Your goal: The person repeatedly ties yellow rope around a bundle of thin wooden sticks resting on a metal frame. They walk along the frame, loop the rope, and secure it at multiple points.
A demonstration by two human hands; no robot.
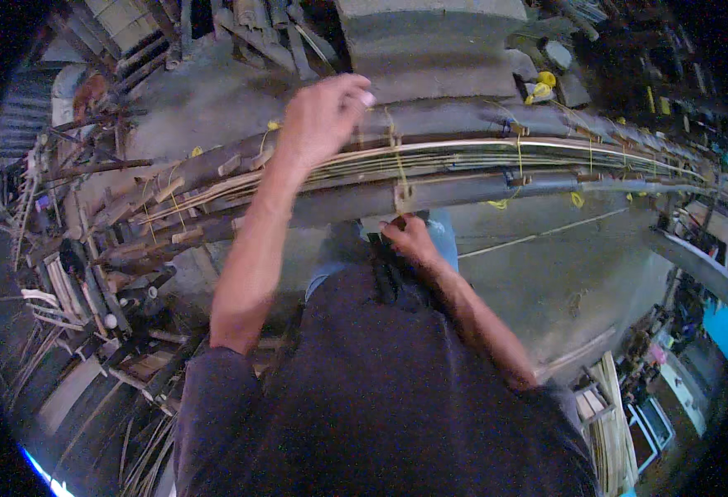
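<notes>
Two long dark poles run side by side across the view, the far pole (455,118) and the near pole (455,186). Between them lies a bundle of thin split strips (472,157), pale and greenish. Thin yellow cord (400,161) crosses the strips from pole to pole. My left hand (324,120) reaches over the strips to the far pole, its fingers curled and a little blurred; what they hold is unclear. My right hand (412,240) is closed in front of my body, just below a small wooden peg (403,197) on the near pole. Its fingertips hide what they grip.
More wooden pegs (521,180) and cord ties line both poles. Yellow cord (544,83) lies beyond the far pole near a stone block (430,58). Sticks and timber (74,282) crowd the left side. At the lower right are pale wood strips (612,414).
</notes>
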